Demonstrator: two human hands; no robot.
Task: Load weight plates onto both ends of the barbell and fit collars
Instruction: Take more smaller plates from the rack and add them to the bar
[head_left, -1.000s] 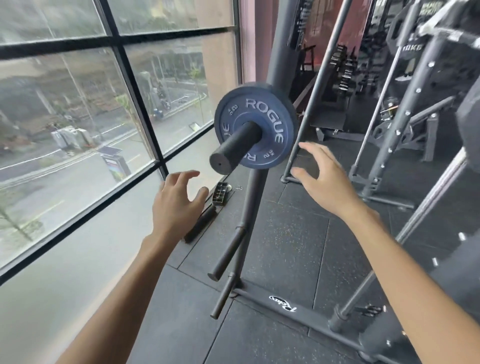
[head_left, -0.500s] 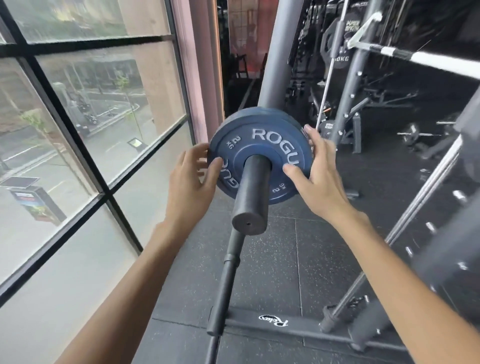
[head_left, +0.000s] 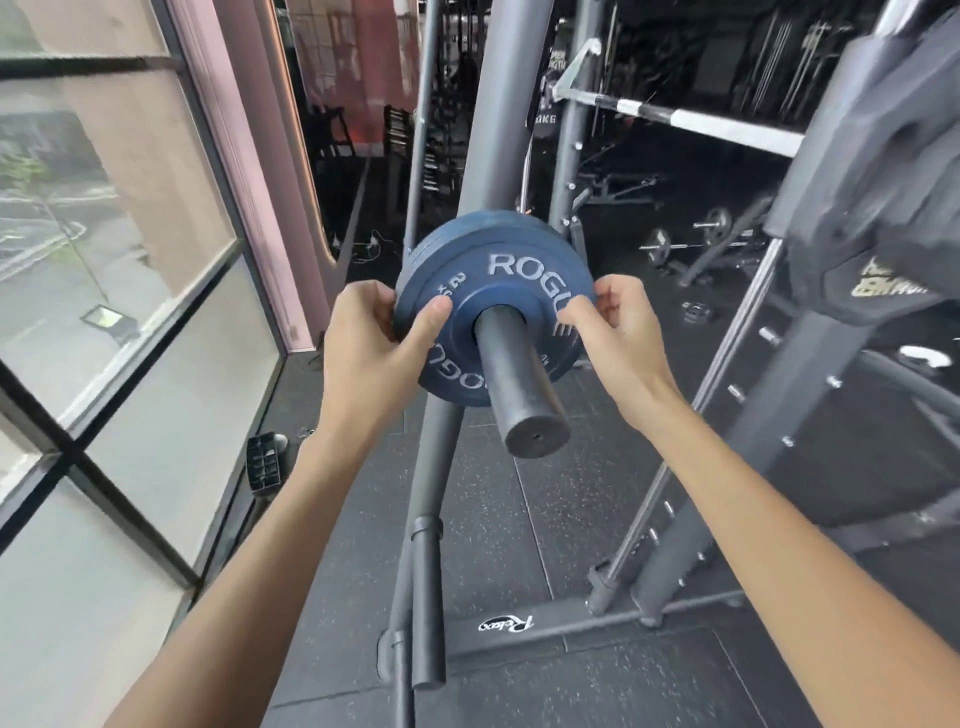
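A person's left hand (head_left: 371, 343) gripped the near rim of a blue Rogue weight plate (head_left: 498, 275), thumb on its face, just left of the black storage peg (head_left: 519, 384) that carried it. Right of the peg, the right hand (head_left: 618, 338) curled its fingers round the plate's opposite rim.

Blue plates (head_left: 519, 266) on rack peg (head_left: 514, 379) (dark)

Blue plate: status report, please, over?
Both gripping blue plate: left hand, right hand. Plate seated on black peg. Peg end bare, nothing blocking.
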